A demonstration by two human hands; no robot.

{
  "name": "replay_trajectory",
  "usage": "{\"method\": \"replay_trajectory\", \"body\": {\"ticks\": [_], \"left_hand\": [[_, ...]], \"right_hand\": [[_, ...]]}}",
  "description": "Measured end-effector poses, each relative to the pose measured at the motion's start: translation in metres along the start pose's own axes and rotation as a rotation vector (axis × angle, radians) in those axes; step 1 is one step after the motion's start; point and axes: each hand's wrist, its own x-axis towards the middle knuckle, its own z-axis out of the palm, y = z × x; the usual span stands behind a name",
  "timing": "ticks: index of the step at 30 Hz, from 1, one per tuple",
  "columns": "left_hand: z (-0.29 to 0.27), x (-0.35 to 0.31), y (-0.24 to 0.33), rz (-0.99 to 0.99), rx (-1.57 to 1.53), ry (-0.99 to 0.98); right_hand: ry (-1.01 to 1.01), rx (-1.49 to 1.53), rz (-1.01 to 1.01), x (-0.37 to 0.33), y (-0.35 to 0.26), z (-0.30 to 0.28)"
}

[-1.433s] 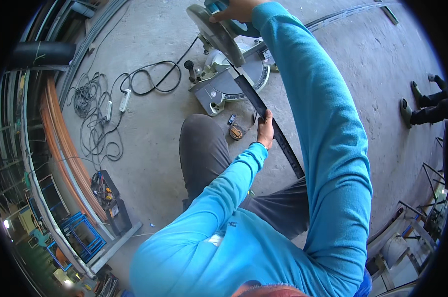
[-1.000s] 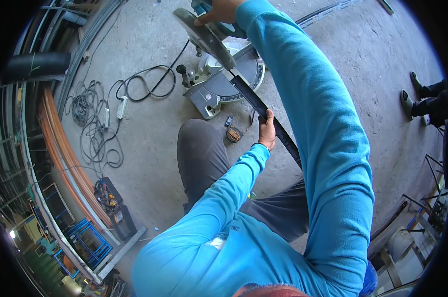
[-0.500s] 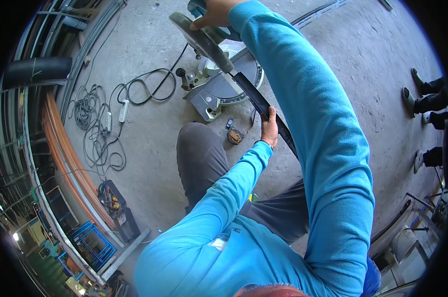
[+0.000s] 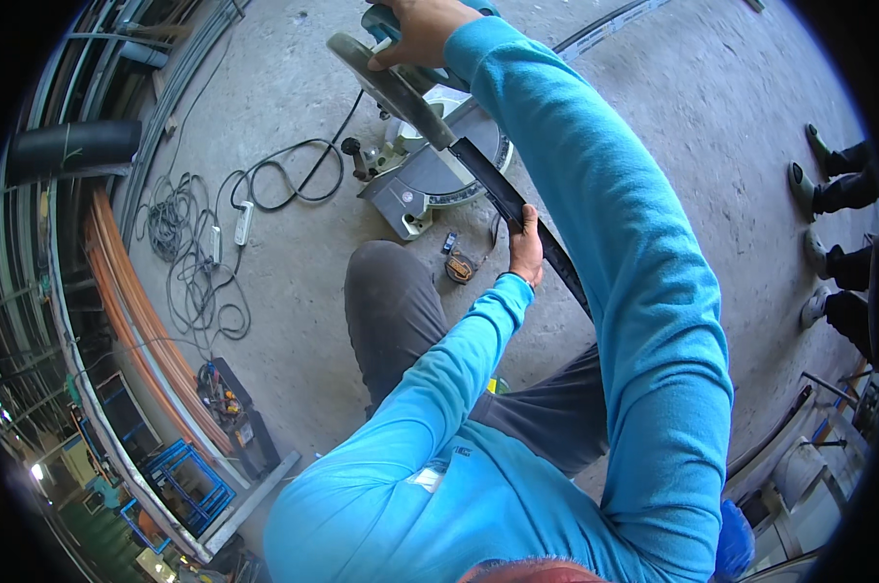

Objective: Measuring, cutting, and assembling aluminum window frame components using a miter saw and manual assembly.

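Observation:
My right hand (image 4: 428,29) is closed round the teal handle (image 4: 381,21) of a mitre saw at the top of the view. Below that hand, the saw's round blade guard (image 4: 389,89) reaches down to a long black channel bar (image 4: 488,178). The bar lies slantwise across the saw's grey base (image 4: 401,197). My left hand (image 4: 527,251) grips the bar nearer to me, thumb on top. The bar's near end is hidden behind my right sleeve. Where the blade meets the bar is hidden by the guard.
A tape measure (image 4: 460,267) and a small blue-black item (image 4: 450,241) lie near my knee. Tangled cables (image 4: 182,233) and a white power strip (image 4: 243,223) lie left. Racked pipes (image 4: 134,321) and an open toolbox (image 4: 240,418) stand beyond. Other people's feet (image 4: 804,189) are at right.
My hands keep their grips on the saw and the bar, with only a slight shift. At the right, a bystander's feet have moved a little.

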Motion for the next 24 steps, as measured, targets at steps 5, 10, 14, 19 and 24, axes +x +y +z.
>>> {"method": "replay_trajectory", "body": {"ticks": [5, 10, 14, 19, 24], "left_hand": [[-0.003, 0.001, 0.0, -0.007, 0.011, -0.015], [-0.004, 0.002, 0.002, -0.011, -0.003, -0.018], [-0.005, 0.002, 0.001, -0.037, -0.07, -0.047], [-0.007, 0.003, 0.0, -0.07, -0.134, -0.061], [-0.011, 0.007, -0.005, -0.098, -0.214, -0.078]], "right_hand": [[-0.058, -0.009, 0.071, -0.004, -0.001, -0.001], [-0.026, 0.038, 0.018, -0.011, 0.004, 0.002], [0.02, 0.02, 0.012, -0.01, 0.008, 0.007], [0.058, -0.124, 0.064, -0.006, 0.009, 0.019], [0.119, -0.181, 0.082, -0.008, 0.009, 0.026]]}}
